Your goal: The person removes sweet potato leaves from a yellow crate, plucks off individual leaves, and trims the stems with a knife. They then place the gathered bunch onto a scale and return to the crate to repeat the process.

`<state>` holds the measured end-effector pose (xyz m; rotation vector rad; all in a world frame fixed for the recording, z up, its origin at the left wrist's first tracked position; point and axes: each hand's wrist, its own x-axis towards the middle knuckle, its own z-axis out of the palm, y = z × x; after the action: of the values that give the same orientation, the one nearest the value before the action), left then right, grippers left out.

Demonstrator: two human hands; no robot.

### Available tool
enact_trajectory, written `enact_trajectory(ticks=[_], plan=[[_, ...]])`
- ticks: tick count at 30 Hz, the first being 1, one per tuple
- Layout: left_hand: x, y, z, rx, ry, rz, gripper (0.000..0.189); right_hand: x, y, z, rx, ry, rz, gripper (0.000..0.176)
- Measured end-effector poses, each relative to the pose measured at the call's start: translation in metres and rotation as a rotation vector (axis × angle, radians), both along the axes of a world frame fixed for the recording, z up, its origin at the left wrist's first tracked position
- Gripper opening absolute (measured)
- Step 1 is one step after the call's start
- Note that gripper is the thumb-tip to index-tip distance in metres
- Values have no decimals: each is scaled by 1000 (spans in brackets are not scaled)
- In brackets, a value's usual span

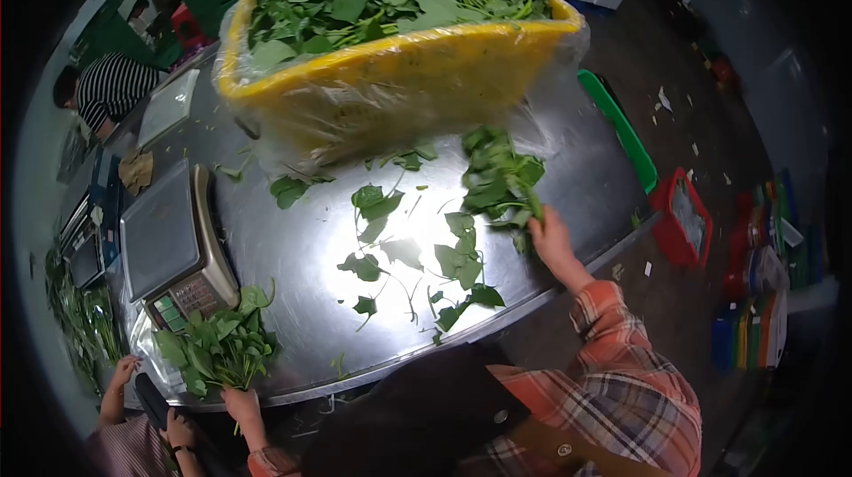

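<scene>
My left hand (242,408) is closed round the stems of a leafy green bunch (222,344), which lies at the table's near left edge, just below the scale (164,233). On the right, my right hand (552,237) grips the stems of another bunch of greens (499,177), slightly blurred, over the metal table (293,299). Loose leaves and stems (457,260) are scattered between the two hands. Behind them stands a yellow basket (382,60), lined with clear plastic and heaped with green leaves (355,2).
A green tray (617,126) and a red basket (688,220) are at the right edge. Someone in a striped top (115,86) is at the back left. Another person's hands (180,431) are at the lower left, near bagged greens (89,326).
</scene>
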<state>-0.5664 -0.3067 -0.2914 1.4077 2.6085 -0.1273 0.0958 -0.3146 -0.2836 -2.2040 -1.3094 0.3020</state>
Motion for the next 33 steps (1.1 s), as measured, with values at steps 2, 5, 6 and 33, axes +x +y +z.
enact_trajectory(ticks=[2, 5, 6, 33], plan=[[-24, -6, -28, 67, 79, -79, 63, 3, -29, 7, 150, 84, -134, 22], [7, 2, 10, -130, 38, 7, 68, -28, -41, 16, 77, 35, 8, 25], [19, 4, 26, -159, -16, 14, 73, -54, -34, 30, 22, 98, 42, 26], [204, 18, 42, 588, -618, -813, 44, -110, -24, -33, 27, 329, 231, 22]])
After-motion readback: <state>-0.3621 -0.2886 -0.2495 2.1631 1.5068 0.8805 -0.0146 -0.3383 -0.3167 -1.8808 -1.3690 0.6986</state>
